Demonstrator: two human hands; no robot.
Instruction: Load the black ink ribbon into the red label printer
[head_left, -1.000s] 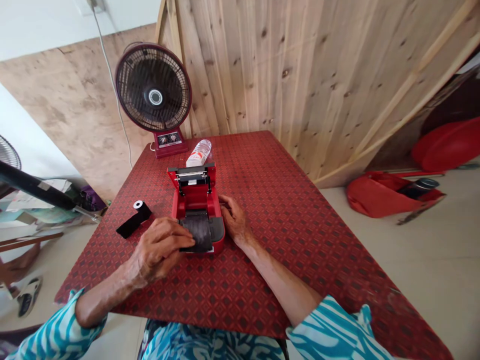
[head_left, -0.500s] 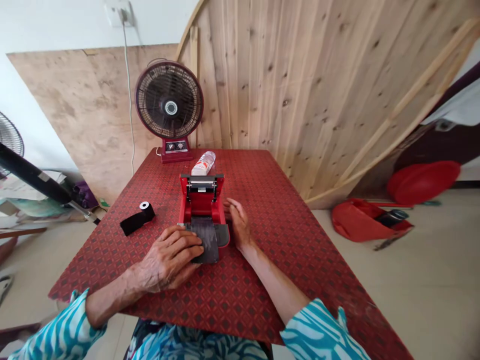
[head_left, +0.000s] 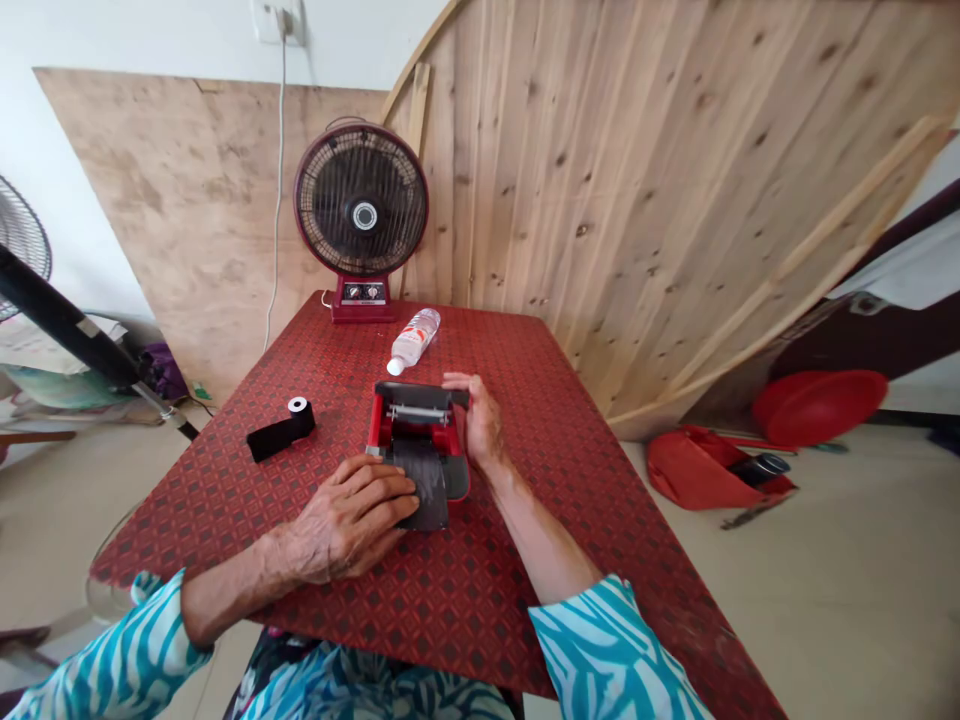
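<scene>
A small red device point(head_left: 380, 432) with a black-topped hinged lid point(head_left: 411, 392) sits on the table in front of me. Its lid is partly lowered over a metal bar. From inside, a dark strip point(head_left: 429, 490) runs out over the front lip towards me. My left hand point(head_left: 349, 520) holds the strip at its left edge, fingertips on top; the thumb is mostly hidden. My right hand point(head_left: 480, 425) is at the lid's right end, its fingers curled over the corner. Left of the device lies a black roll point(head_left: 300, 418) with a white core, partly unwound.
Behind the device a clear plastic bottle point(head_left: 415, 340) lies on its side. A dark red fan point(head_left: 364, 215) stands at the back of the patterned red table point(head_left: 525, 560). On the floor at right are a red bag point(head_left: 690, 470) and a red basin point(head_left: 817, 405).
The lid has tilted down towards me from upright. My right hand has moved from beside the device up to the lid's corner. My left hand stays on the strip.
</scene>
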